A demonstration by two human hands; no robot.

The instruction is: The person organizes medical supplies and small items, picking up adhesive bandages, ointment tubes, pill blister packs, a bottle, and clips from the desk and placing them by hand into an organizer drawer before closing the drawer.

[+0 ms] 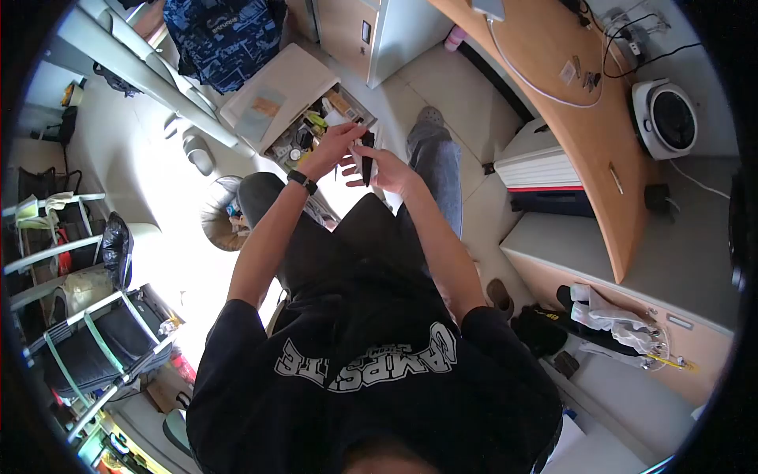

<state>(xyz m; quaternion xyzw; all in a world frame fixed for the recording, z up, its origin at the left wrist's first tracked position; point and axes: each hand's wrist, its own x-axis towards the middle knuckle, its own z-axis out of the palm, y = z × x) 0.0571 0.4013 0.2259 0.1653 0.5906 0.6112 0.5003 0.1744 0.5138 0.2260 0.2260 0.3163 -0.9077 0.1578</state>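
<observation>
A slim black object point(367, 162), too small to identify, stands between my two hands above an open drawer. My right hand point(388, 170) closes on it, the thumb laid across its upper part and other fingers spread beneath. At its top end, my left hand point(338, 148), with a dark watch on the wrist, has its fingers pinched together; what lies between those fingertips is hidden. The drawer point(347, 96) is packed with small items, among them a round white-topped piece and yellow-green packets. It belongs to a low white cabinet point(296, 73).
A patterned blue backpack point(225, 39) is behind the cabinet. To my left are a lined waste bin point(217, 217), a grey slipper point(199, 156) and a metal rack point(95, 316). On my right curves a wooden desk point(584, 134), with a small white fan point(666, 118) beside it.
</observation>
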